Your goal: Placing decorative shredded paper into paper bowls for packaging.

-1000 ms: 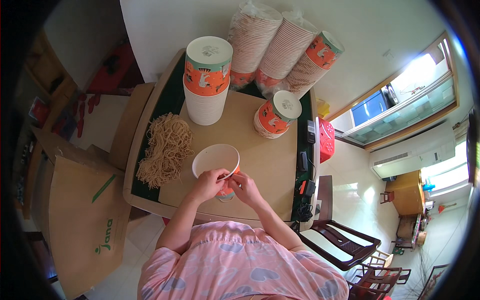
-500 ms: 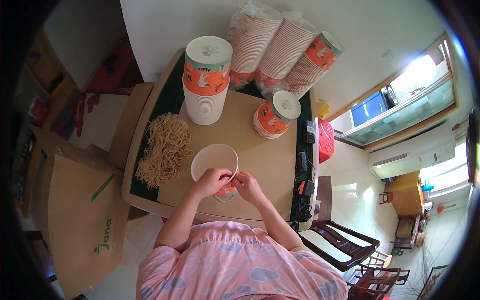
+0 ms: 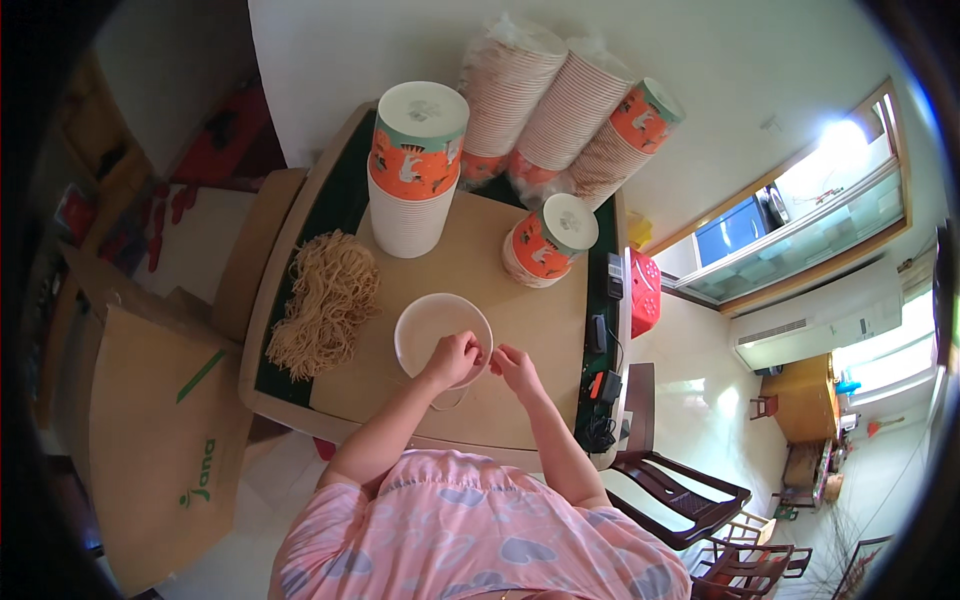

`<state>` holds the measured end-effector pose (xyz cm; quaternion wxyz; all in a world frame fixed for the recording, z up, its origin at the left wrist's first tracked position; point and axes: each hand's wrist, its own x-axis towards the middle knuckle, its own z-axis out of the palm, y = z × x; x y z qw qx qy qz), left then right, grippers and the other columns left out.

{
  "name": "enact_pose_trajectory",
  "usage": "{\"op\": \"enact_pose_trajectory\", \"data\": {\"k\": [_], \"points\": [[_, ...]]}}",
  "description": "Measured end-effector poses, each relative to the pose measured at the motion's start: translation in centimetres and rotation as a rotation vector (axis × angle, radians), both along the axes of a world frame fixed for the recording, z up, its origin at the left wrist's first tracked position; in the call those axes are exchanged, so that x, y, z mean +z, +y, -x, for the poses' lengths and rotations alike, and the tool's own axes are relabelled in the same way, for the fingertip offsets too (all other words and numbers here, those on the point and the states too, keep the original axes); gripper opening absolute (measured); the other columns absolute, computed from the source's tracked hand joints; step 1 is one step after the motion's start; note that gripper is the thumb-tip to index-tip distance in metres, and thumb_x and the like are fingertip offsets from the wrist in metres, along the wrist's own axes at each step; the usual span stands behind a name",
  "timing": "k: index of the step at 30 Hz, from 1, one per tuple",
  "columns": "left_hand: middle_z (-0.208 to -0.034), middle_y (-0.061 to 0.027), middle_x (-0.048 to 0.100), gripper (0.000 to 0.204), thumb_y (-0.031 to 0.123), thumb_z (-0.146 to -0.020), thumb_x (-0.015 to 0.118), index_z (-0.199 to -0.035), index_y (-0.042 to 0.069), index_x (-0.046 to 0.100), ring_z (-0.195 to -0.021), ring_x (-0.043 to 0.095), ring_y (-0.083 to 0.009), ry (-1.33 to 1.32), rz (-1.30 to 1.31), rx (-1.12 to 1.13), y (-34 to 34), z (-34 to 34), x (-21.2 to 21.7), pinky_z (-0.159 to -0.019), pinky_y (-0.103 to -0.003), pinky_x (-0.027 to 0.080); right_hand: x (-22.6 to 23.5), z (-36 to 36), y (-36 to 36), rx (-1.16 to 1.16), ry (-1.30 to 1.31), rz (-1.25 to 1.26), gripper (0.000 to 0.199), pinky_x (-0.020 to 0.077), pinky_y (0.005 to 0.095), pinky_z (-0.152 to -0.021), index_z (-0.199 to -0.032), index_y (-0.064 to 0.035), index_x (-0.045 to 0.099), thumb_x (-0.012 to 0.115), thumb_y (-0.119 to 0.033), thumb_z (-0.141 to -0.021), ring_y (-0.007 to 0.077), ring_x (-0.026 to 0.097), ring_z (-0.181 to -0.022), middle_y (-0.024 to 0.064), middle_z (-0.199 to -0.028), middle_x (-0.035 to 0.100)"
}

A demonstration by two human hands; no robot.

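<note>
An empty white paper bowl [image 3: 428, 330] stands on the tan table [image 3: 540, 320] in front of me. My left hand [image 3: 452, 360] lies over the bowl's near right rim with its fingers curled shut. My right hand [image 3: 517, 370] is just right of it, fingertips pinched and pointing at the left hand. The two hands almost touch and seem to pinch one small item between them, too small to make out. A thin clear loop [image 3: 452, 403] shows on the table just below the bowl.
A heap of dry yellow noodles [image 3: 325, 300] lies left of the bowl. A tall stack of bowls [image 3: 412, 175] and a short stack [image 3: 545, 243] stand behind it, with bagged bowl stacks [image 3: 560, 110] against the wall. A cardboard box [image 3: 150, 430] is on my left, dark chairs [image 3: 690, 510] on my right.
Both hands have stayed together at the bowl's near rim. The bowl has shifted slightly toward me and the right, and the left hand has curled tighter over the rim.
</note>
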<state>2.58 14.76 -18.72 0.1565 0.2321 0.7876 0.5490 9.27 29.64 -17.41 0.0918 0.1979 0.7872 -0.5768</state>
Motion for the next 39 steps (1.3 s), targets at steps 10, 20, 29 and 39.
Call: {"op": "enact_pose_trajectory", "data": {"k": [10,20,29,39], "points": [[-0.075,-0.0081,0.064,0.004,0.0,-0.083,0.051,-0.083,-0.001,0.055,-0.069,0.065,-0.0153,-0.296,-0.115,0.006,-0.5,-0.4,-0.2,-0.061,-0.026,0.052,3.6,-1.6,-1.9,-0.107,0.074,0.275,0.017,0.0381,0.0207,-0.053,-0.095,-0.0025,0.059,0.045,-0.011,-0.089,0.0072,0.049,-0.057,0.0016,-0.064,0.056],[-0.071,-0.006,0.061,0.015,0.002,-0.08,0.058,-0.094,0.001,0.052,-0.067,0.061,-0.0123,-0.236,-0.147,0.051,-0.9,-0.8,0.1,-0.06,-0.025,0.05,2.4,-0.5,-3.7,-0.021,0.244,-0.426,0.008,0.0434,0.0303,-0.048,-0.084,-0.0045,0.06,0.059,-0.011,-0.079,0.0179,0.055,-0.049,0.0099,-0.057,0.057],[-0.077,-0.009,0.061,0.032,-0.002,-0.076,0.055,-0.106,0.002,0.045,-0.069,0.061,-0.017,-0.474,-0.271,0.178,0.2,-0.5,-0.8,-0.062,-0.03,0.051,1.3,-1.1,-3.2,-0.123,0.341,-0.418,0.007,0.0425,0.0255,-0.05,-0.08,-0.0029,0.06,0.062,-0.009,-0.078,0.0109,0.052,-0.051,0.0074,-0.061,0.058],[-0.07,-0.0007,0.057,0.017,0.002,-0.077,0.052,-0.093,0.004,0.06,-0.059,0.052,-0.0074,-0.777,-0.453,-0.029,0.0,-0.4,-0.6,-0.056,-0.022,0.045,-0.9,-1.9,-1.7,-0.273,0.276,0.059,0.009,0.0385,0.0181,-0.052,-0.082,-0.0022,0.058,0.063,-0.01,-0.082,0.0047,0.049,-0.058,-0.0021,-0.068,0.055]]}}
